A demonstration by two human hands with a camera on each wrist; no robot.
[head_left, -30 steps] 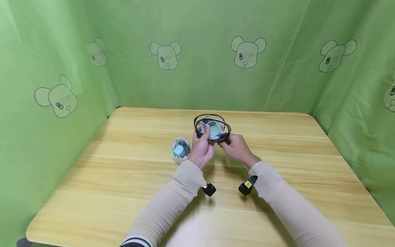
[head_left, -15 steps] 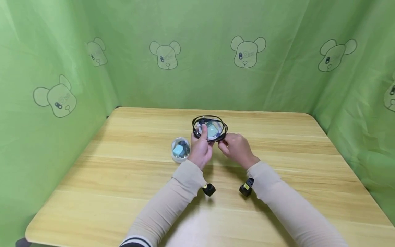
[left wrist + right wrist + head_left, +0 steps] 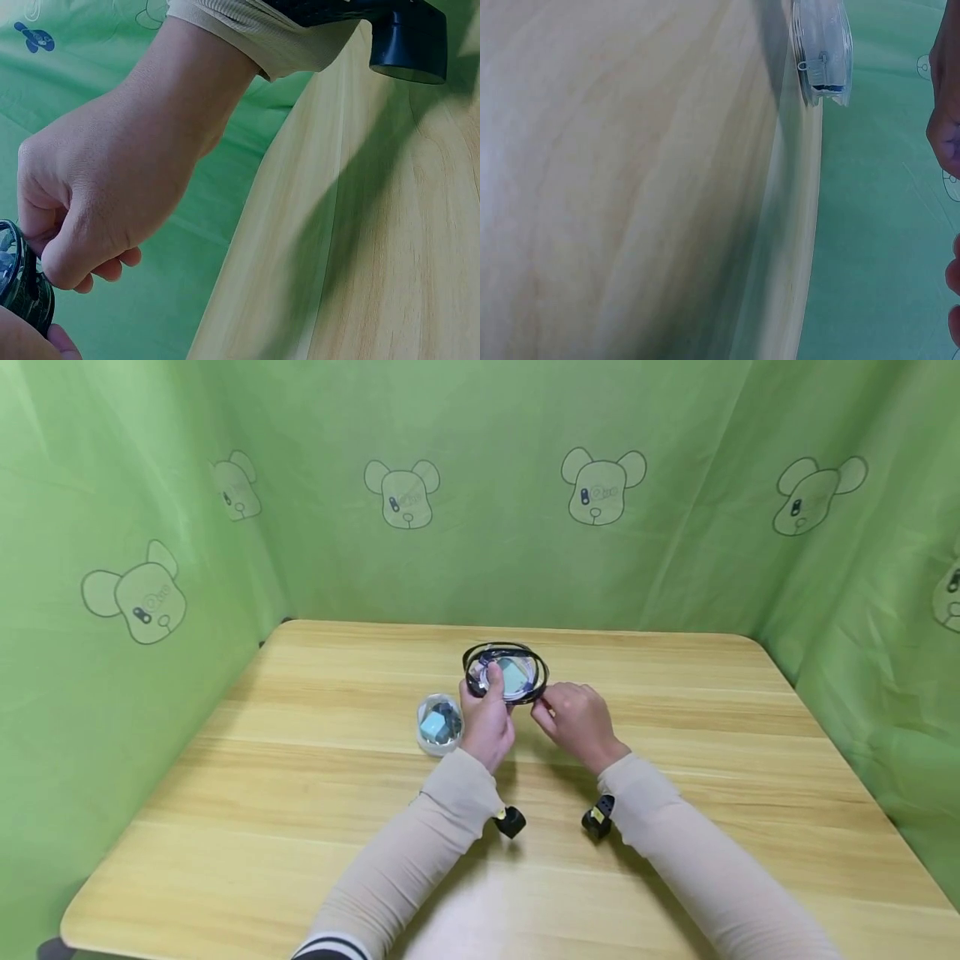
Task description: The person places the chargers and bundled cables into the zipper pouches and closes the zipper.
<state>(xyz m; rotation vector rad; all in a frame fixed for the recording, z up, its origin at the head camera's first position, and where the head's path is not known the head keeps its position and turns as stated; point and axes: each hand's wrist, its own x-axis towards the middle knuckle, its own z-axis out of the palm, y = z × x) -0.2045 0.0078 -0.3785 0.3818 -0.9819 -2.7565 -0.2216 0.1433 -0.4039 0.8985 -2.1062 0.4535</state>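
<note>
My left hand (image 3: 486, 727) grips a clear round zip pouch (image 3: 528, 691) with black edging, its thumb lying over the top. Through the film show a coiled white cable and a pale blue piece. At the pouch's near right edge, my right hand (image 3: 577, 714) pinches the black edging with thumb and curled fingers. The left wrist view has the right hand (image 3: 112, 172) close up, fingertips at the dark rim of the pouch (image 3: 34, 289); what exactly lies between them is hidden. A second clear pouch (image 3: 439, 747), with white edging, rests on the table left of the hands.
The pale wooden table (image 3: 300, 793) has rounded corners, and a green curtain (image 3: 495, 568) with bear-head prints surrounds it on three sides. In the right wrist view the second pouch (image 3: 825, 45) shows a zipper pull near the table edge. Wrist cameras (image 3: 510, 821) hang under both cuffs.
The black-edged pouch has shifted slightly left, and its two black rims, spread apart earlier, now lie closer together. My right hand has stayed at the pouch's edge.
</note>
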